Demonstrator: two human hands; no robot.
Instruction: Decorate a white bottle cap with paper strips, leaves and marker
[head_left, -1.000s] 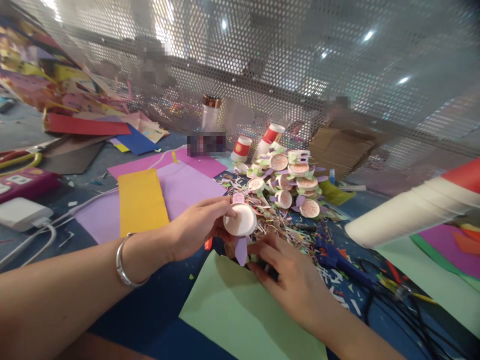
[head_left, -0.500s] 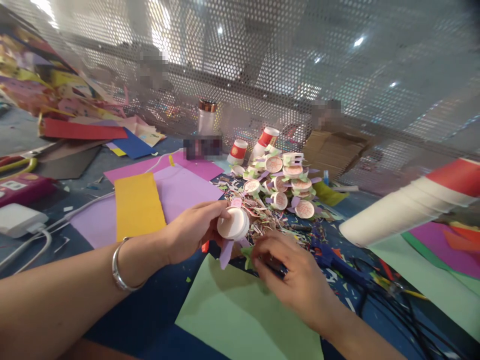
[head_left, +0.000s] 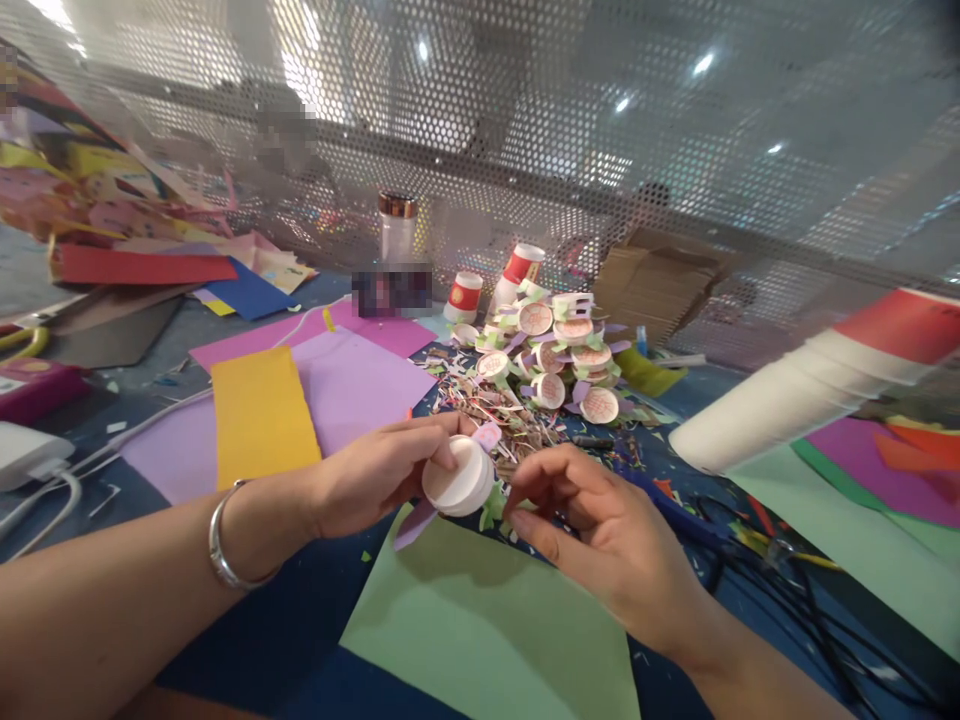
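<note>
My left hand (head_left: pixel 397 460) grips a round white paper-cup base (head_left: pixel 457 478) by its rim, with the thumb on its face. A purple paper strip (head_left: pixel 415 525) sticks out from its lower left and a pink paper piece (head_left: pixel 487 436) from its upper right. My right hand (head_left: pixel 592 530) hovers just right of it, fingers curled with a gap between thumb and forefinger. Small green paper pieces (head_left: pixel 493 508) lie by those fingertips; I cannot tell whether they touch. Below both hands is a light green sheet (head_left: pixel 495 620).
Behind the hands rises a pile of similar cup-base pieces (head_left: pixel 547 350) among paper shreds (head_left: pixel 517 420). Stacked paper cups (head_left: pixel 780 400) lean at right, above black cables (head_left: pixel 810 610). Yellow paper (head_left: pixel 262 415), purple paper (head_left: pixel 360 375) and a white charger (head_left: pixel 30 455) lie left. Perforated metal (head_left: pixel 450 130) stands behind.
The cup base has turned in my left hand, its pink piece swinging right and its purple strip left. My right hand's fingers have opened slightly. The whole view has shifted a little.
</note>
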